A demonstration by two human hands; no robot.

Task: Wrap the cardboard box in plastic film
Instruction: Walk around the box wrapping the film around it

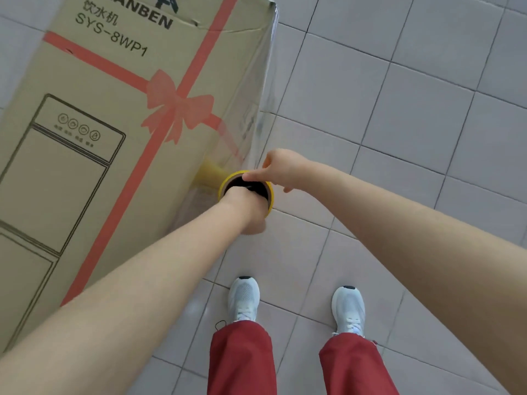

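A tall cardboard box (pixel 99 138) with a printed red ribbon and bow stands on the floor at the left. Clear plastic film (pixel 245 115) lies stretched over its right corner and side. A film roll with a yellow core (pixel 270 195) stands upright close to that corner. My left hand (pixel 245 212) grips the roll's top rim, fingers reaching inside the core. My right hand (pixel 278 168) rests on the rim's far side, thumb and fingers pinching its edge.
The floor is pale grey tile (pixel 413 124). My two feet in white shoes (pixel 243 299) and red trousers (pixel 242 360) stand just below the roll, to the right of the box.
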